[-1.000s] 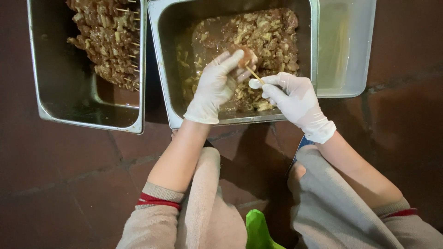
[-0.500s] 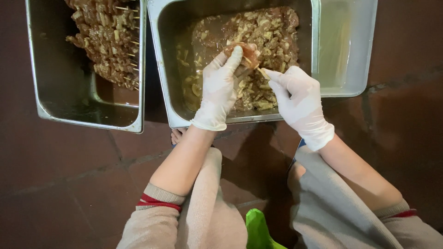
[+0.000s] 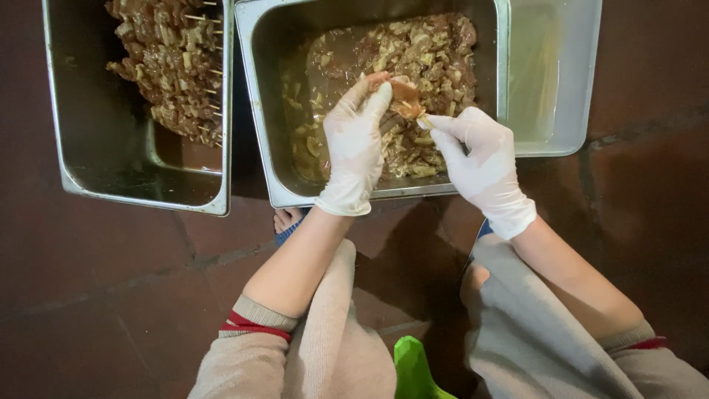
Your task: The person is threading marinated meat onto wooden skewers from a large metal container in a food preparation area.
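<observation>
- The left hand is pinching a piece of meat over the middle pan, and the right hand is gripping what is probably a thin skewer, its tip hard to make out.
- The wet gloves are risking a slip, with the piece dropping into the marinade.
- The point is sitting near the left fingers, so a push may be pricking the glove.
</observation>
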